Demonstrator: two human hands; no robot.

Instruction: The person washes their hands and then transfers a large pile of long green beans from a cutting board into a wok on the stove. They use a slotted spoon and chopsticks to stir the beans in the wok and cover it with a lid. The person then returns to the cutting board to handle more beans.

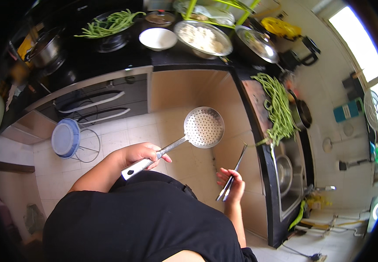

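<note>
The perforated metal skimmer (204, 127) hangs in the air above the tiled floor (123, 135), in the middle of the view. Its long axis runs from the handle end at about 8 o'clock to the round bowl at about 2 o'clock, the bowl's holed face turned up toward the camera. The left hand (140, 155) is wrapped tight around the handle, fingers curled fully about it.

At 4 o'clock from the skimmer, the right hand (231, 183) is closed on one pair of dark chopsticks (232, 174); the two sticks lie close together, tips pointing toward 1 o'clock.

Farther out at 3 o'clock, one heap of green beans (278, 109) lies on the dark tabletop (245, 83) beside one steel sink (287, 174). At 12 o'clock stand one white bowl (157, 38) and one steel basin of white food (203, 38). At 11 o'clock a second heap of beans (108, 24) rests on a pan.
</note>
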